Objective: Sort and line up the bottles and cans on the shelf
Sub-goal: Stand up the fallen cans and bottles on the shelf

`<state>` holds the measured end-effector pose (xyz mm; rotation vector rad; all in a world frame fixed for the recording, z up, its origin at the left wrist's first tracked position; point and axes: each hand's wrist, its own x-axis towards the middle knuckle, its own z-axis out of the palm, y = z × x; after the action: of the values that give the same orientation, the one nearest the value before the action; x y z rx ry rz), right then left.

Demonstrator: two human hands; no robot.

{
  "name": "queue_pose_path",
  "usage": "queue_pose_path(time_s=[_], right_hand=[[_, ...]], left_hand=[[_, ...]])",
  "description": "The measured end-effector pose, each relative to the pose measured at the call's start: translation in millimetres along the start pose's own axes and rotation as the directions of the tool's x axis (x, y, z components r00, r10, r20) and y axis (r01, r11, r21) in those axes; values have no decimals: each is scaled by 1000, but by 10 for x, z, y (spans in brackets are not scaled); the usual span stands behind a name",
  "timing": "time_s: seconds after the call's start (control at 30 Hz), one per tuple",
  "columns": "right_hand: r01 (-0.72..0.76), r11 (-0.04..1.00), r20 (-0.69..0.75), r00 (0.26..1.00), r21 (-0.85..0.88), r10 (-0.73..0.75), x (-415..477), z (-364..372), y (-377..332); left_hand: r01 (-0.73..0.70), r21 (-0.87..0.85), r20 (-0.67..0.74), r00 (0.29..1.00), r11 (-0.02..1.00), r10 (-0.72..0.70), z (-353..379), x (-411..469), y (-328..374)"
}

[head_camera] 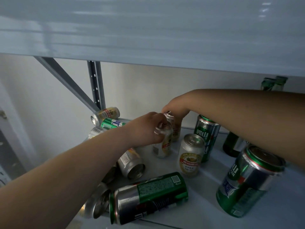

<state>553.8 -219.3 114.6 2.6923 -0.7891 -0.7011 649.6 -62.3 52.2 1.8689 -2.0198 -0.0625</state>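
Observation:
My left hand (146,129) grips the top of an upright silver-and-gold can (162,146) near the middle of the grey shelf (206,195). Just behind it, my right hand (175,108) holds the top of a second silver-and-gold can (174,128), also upright. To the right stand another silver-and-gold can (190,155), a tall green can (207,136) and a large green can (247,180) at the front. A green can (148,197) and several silver cans (131,162) lie on their sides at the left and front. Green bottles (231,143) stand behind my right forearm.
An upper shelf board (148,30) hangs low over the work area. A grey upright post (96,83) and diagonal brace (66,81) stand at the back left. More cans (105,114) lie piled by the post. Two bottle necks (274,83) show at the back right.

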Motion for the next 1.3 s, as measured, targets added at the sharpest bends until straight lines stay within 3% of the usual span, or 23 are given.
queue_pose_path(time_s=[0.17,0.43,0.7,0.83,1.07,1.3], right_hand=[[-43,998,-68,997,-53,40,-75,14,-2],[-73,996,-305,951,-53,54,-600,-4,18],[-102,993,-419,905,-56,69,-1382,138,-137],[-36,998,-498,867,-52,5,-1770,265,-401],[160,976,-610,792,151,-35,-2113,784,-955],[330,927,-620,769,179,-154,-2180,1261,-1436]], left_hand=[[-13,39,-57,998,999,16,17,-88,-26],[40,377,-61,998,925,-18,-92,-205,-111],[81,509,-118,993,857,-24,-291,-449,187],[126,531,-192,981,838,-27,-390,-704,467],[273,455,-306,942,847,-139,-229,-1389,944],[414,435,-271,907,800,-322,78,-2152,1246]])
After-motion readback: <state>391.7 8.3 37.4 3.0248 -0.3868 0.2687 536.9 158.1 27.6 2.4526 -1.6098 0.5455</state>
